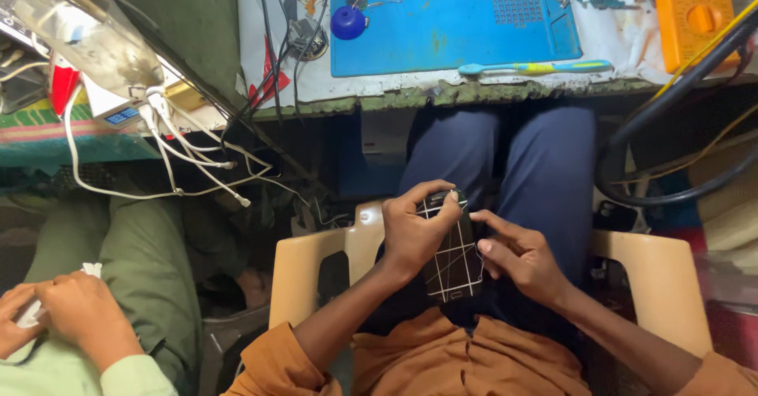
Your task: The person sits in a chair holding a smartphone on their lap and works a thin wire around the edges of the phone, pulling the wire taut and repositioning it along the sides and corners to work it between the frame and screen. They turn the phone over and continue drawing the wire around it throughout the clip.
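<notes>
A dark smartphone (455, 263) with a criss-cross of pale lines on its face rests over my lap, above blue trousers. My left hand (412, 230) wraps around its left side and top, thumb and fingers curled over the upper edge. Touching the phone's right edge with its fingertips is my right hand (517, 255), fingers bent. I sit on a beige plastic chair (312, 266), in an orange shirt.
The bench ahead carries a blue work mat (450, 25), a blue-yellow toothbrush (537, 67), an orange multimeter (695, 13) and dark cables. White cables (170, 155) hang at left. Another person's hands (55, 313) in green clothing hold something white at lower left.
</notes>
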Demonstrator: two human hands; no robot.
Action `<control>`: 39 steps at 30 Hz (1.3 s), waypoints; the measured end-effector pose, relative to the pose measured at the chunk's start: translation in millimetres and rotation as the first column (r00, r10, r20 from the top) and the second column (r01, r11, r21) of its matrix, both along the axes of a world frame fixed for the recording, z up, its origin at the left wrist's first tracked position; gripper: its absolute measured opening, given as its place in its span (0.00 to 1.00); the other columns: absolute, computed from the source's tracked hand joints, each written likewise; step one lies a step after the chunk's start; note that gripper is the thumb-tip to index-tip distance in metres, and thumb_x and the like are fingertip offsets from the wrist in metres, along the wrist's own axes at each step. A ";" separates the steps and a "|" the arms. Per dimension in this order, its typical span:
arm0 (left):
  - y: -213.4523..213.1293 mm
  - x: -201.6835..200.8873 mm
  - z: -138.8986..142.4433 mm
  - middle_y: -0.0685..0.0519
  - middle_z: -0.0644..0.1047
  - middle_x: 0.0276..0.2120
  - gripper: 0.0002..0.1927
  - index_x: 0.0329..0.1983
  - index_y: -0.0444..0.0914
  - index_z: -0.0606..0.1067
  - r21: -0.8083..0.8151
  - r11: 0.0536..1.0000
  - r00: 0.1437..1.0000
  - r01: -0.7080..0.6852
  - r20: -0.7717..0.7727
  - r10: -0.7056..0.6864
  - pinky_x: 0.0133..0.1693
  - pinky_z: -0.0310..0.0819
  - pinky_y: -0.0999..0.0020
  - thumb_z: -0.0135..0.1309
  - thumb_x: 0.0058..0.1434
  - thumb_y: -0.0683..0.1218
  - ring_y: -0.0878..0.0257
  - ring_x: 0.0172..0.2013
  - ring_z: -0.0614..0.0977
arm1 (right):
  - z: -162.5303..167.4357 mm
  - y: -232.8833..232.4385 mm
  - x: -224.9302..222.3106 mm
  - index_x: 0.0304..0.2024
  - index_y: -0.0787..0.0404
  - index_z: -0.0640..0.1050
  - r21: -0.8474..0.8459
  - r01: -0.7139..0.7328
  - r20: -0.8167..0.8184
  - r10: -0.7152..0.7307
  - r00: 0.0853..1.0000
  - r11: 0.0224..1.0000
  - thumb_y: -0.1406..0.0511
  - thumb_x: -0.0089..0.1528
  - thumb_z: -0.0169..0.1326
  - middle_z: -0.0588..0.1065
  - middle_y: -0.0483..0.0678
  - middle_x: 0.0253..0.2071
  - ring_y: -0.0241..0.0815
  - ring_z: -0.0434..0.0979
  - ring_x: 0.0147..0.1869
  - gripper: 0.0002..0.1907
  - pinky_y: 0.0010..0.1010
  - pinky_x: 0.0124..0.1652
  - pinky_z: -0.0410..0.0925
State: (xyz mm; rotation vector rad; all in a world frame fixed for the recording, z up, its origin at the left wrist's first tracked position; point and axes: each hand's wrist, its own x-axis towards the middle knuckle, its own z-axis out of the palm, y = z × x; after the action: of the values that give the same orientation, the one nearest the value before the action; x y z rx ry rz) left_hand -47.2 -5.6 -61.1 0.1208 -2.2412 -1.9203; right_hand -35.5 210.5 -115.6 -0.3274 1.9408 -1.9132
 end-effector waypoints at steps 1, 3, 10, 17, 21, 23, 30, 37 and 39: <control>0.4 -0.7 1.2 0.55 0.83 0.25 0.10 0.41 0.35 0.83 0.015 1.000 1.000 -0.001 0.007 0.001 0.29 0.76 0.77 0.61 0.59 0.44 0.73 0.26 0.83 | 0.4 -0.4 1.1 0.65 0.63 0.73 0.007 0.012 0.019 -0.012 1.000 1.000 0.68 0.64 0.54 0.70 0.41 0.22 0.30 0.69 0.24 0.25 0.24 0.27 0.65; 0.3 -0.4 2.7 0.55 0.83 0.26 0.10 0.41 0.34 0.83 0.016 1.000 0.999 -0.003 -0.055 0.004 0.30 0.77 0.76 0.61 0.59 0.44 0.73 0.27 0.83 | 0.9 -1.3 2.7 0.65 0.63 0.73 0.014 0.021 0.017 -0.021 1.000 1.000 0.68 0.64 0.54 0.70 0.41 0.21 0.30 0.68 0.24 0.25 0.24 0.27 0.64; 2.1 1.4 -3.9 0.52 0.83 0.26 0.10 0.42 0.34 0.82 0.008 1.000 0.995 -0.004 -0.104 0.005 0.31 0.78 0.74 0.62 0.60 0.43 0.71 0.28 0.84 | -2.0 1.0 3.6 0.64 0.65 0.73 0.037 0.031 0.005 -0.031 1.000 0.999 0.68 0.64 0.54 0.70 0.42 0.21 0.29 0.68 0.24 0.25 0.23 0.26 0.63; 3.5 -1.2 -7.0 0.52 0.84 0.27 0.10 0.41 0.35 0.82 0.018 1.000 1.000 -0.001 -0.028 0.001 0.32 0.79 0.75 0.62 0.59 0.44 0.71 0.29 0.85 | -5.4 6.2 -1.8 0.64 0.64 0.74 0.082 0.011 -0.006 -0.011 1.000 0.997 0.68 0.64 0.55 0.71 0.41 0.22 0.29 0.69 0.24 0.24 0.22 0.27 0.64; 6.0 -2.4 -9.5 0.53 0.85 0.29 0.11 0.41 0.35 0.82 0.047 0.999 0.999 -0.017 0.046 0.014 0.34 0.80 0.75 0.62 0.59 0.45 0.71 0.30 0.85 | -5.3 7.0 -1.5 0.63 0.65 0.74 0.045 0.011 -0.005 -0.011 1.000 0.999 0.68 0.64 0.56 0.71 0.40 0.23 0.28 0.69 0.24 0.24 0.22 0.27 0.64; 7.1 -3.5 -9.1 0.53 0.85 0.29 0.11 0.41 0.35 0.83 0.047 0.999 0.997 -0.026 0.072 0.023 0.34 0.79 0.75 0.62 0.58 0.46 0.71 0.31 0.85 | -3.7 7.1 -1.7 0.63 0.65 0.74 0.045 0.006 -0.012 -0.005 1.000 0.999 0.68 0.64 0.56 0.71 0.40 0.23 0.28 0.69 0.25 0.24 0.22 0.27 0.65; 5.4 -4.3 -0.8 0.52 0.84 0.28 0.13 0.40 0.35 0.83 0.068 0.997 0.987 -0.040 0.161 0.029 0.33 0.79 0.74 0.61 0.57 0.47 0.70 0.29 0.85 | 4.8 3.3 -3.9 0.64 0.65 0.74 0.053 0.005 0.042 -0.008 0.999 0.999 0.68 0.64 0.55 0.70 0.40 0.21 0.28 0.67 0.23 0.25 0.22 0.26 0.62; 1.4 -7.4 -0.7 0.52 0.84 0.27 0.14 0.39 0.35 0.83 0.059 0.996 0.984 -0.066 0.170 0.056 0.33 0.80 0.72 0.60 0.57 0.49 0.69 0.29 0.85 | 4.1 0.6 -7.8 0.65 0.66 0.73 0.061 -0.004 0.041 0.002 0.999 0.998 0.68 0.64 0.54 0.69 0.39 0.20 0.27 0.65 0.22 0.25 0.21 0.25 0.59; 0.2 -8.1 -1.1 0.52 0.84 0.26 0.14 0.38 0.35 0.83 0.047 0.997 0.982 -0.063 0.181 0.054 0.33 0.80 0.72 0.60 0.56 0.50 0.69 0.28 0.85 | 2.9 0.1 -7.7 0.65 0.66 0.72 0.045 -0.003 0.058 0.001 0.998 0.999 0.68 0.64 0.54 0.68 0.39 0.20 0.27 0.64 0.23 0.26 0.21 0.25 0.58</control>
State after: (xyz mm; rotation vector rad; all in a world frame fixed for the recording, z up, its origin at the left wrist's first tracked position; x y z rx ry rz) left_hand -55.2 -5.4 -62.2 0.3778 -2.2691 -2.0109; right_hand -43.2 210.6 -112.7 -0.2577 1.9420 -1.8539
